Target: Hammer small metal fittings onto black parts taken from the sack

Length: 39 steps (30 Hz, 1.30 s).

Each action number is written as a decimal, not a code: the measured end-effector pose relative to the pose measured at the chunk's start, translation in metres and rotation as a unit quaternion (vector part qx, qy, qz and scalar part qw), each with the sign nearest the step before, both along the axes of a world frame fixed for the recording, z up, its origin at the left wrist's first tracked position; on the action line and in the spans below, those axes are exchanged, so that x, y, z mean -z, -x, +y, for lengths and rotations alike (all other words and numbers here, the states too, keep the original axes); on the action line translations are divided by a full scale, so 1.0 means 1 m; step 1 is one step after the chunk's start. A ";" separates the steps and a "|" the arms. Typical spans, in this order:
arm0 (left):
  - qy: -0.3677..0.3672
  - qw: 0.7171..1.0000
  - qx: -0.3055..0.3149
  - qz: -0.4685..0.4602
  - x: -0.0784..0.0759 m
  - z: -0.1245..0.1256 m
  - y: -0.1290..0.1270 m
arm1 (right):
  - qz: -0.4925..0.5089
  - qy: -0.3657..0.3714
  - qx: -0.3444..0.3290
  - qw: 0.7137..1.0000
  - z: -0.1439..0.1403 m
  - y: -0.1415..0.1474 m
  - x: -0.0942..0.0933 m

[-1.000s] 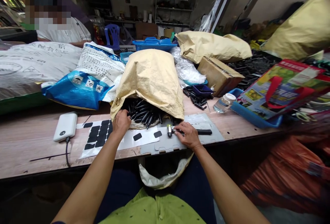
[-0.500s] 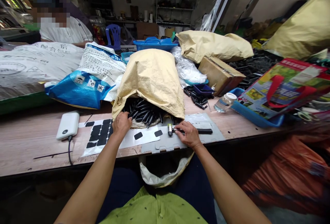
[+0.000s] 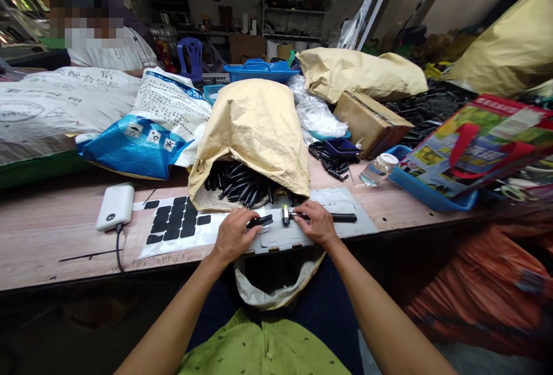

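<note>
My left hand (image 3: 234, 235) holds a short black plastic piece (image 3: 259, 221) over a grey plate (image 3: 345, 224) at the table's front edge. My right hand (image 3: 317, 224) grips a small hammer (image 3: 328, 218) with a black handle and a silver head, lying on the plate. Just behind both hands a tan paper sack (image 3: 254, 127) lies open, with several black pieces (image 3: 239, 184) spilling from its mouth. A white sheet of black adhesive pads (image 3: 175, 226) lies left of my left hand.
A white power bank (image 3: 115, 207) with a cable sits at the left. Behind are printed sacks (image 3: 142, 127), a cardboard box (image 3: 369, 121), a small bottle (image 3: 378, 169), a blue tray (image 3: 425, 193) and a red-handled bag (image 3: 475, 139). A person sits at the far left (image 3: 112, 49). A white bag (image 3: 276, 288) hangs under the table edge.
My left hand left the sack's mouth and moved right to the grey plate with a black piece in it. My right hand stayed on the hammer.
</note>
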State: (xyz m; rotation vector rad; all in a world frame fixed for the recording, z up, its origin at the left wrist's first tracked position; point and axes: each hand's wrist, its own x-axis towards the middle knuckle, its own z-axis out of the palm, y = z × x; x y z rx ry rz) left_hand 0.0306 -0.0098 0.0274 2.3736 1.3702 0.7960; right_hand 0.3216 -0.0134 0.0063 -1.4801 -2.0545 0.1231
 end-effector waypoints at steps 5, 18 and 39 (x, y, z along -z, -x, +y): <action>0.020 1.000 0.016 -0.010 0.017 -0.003 -0.008 | 0.000 -0.002 -0.001 1.000 0.000 -0.001 0.001; 0.083 0.994 -0.013 -0.076 0.024 0.012 0.009 | -0.023 -0.034 -0.037 0.998 0.001 -0.003 -0.002; 0.104 0.990 -0.003 -0.094 0.024 0.014 0.012 | -0.008 -0.040 -0.119 0.992 -0.026 0.089 -0.040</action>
